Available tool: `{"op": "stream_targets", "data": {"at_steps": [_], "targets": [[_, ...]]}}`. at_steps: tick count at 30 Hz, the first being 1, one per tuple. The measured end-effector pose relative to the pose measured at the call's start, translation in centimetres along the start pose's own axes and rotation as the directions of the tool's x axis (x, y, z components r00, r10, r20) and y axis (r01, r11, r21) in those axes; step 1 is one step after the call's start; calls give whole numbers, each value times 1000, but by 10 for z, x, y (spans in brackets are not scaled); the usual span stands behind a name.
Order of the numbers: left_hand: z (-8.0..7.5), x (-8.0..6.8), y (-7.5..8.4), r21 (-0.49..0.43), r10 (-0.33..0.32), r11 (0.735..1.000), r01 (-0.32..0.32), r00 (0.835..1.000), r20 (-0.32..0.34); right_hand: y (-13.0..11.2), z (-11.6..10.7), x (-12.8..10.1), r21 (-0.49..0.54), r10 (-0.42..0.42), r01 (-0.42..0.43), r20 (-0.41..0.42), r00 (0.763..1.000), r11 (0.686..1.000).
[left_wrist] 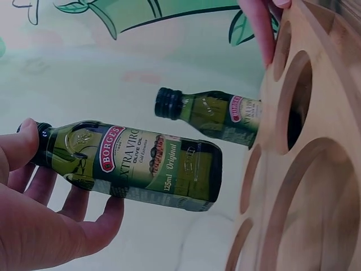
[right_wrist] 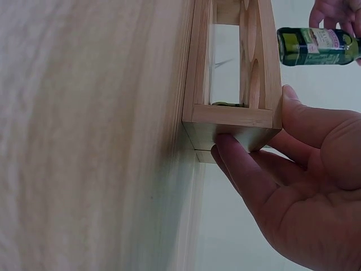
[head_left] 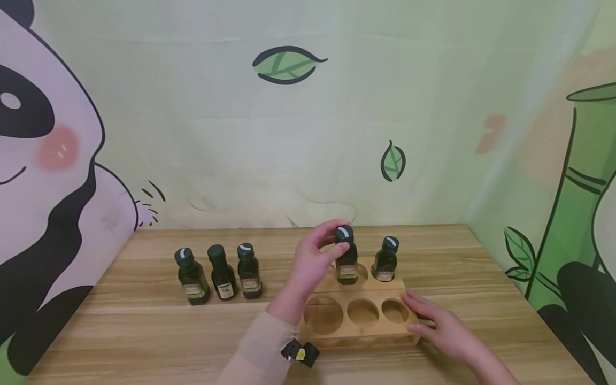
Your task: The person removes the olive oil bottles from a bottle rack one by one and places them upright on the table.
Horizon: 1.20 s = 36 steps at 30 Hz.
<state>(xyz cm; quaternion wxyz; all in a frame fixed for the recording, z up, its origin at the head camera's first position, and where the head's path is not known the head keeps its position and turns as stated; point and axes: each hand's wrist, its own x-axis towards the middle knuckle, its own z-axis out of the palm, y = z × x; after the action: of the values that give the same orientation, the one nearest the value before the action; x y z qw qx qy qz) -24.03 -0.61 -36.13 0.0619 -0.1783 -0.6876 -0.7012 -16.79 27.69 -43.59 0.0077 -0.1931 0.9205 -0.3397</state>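
One dark green glass olive-oil bottle [head_left: 346, 261] hangs by its cap from the left hand's [head_left: 313, 262] pinching fingers above the pale wooden six-hole rack's [head_left: 357, 330] twelve-o'clock middle hole, the right hand [head_left: 435, 322] flat against the rack's three-o'clock end; lowering it calls for keeping it upright.

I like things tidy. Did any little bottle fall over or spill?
No, nothing stands out. Three bottles stand upright in a row on the table, one sits straight in the wooden rack, and the left hand holds another bottle upright.
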Motion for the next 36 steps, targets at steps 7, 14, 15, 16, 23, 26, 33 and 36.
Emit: {"op": "stream_targets", "data": {"at_steps": [7,14,15,16,23,26,33,36], "targets": [[-11,-7,6,12,46,999,-47,999,29,0,0,0,3,14,-14,8,1000,1000],[-21,-14,9,49,47,998,-48,998,32,0,0,0,7,23,-23,10,1000,1000],[-23,-15,10,51,45,998,-47,999,30,0,0,0,4,20,-20,8,1000,1000],[-25,-16,10,54,45,997,-47,999,28,0,0,0,0,16,-16,7,1000,1000],[-39,-22,12,93,28,995,-29,1000,10,2,1,0,-15,-9,9,3,1000,1000],[-46,-25,13,98,11,995,-11,1000,4,1,1,0,-8,-7,7,5,1000,1000],[-64,-33,12,140,2,990,1,1000,-22,2,0,0,-3,3,-3,12,1000,1000],[-72,-36,10,156,10,988,-4,999,-35,2,0,0,0,12,-12,15,1000,1000]]}}
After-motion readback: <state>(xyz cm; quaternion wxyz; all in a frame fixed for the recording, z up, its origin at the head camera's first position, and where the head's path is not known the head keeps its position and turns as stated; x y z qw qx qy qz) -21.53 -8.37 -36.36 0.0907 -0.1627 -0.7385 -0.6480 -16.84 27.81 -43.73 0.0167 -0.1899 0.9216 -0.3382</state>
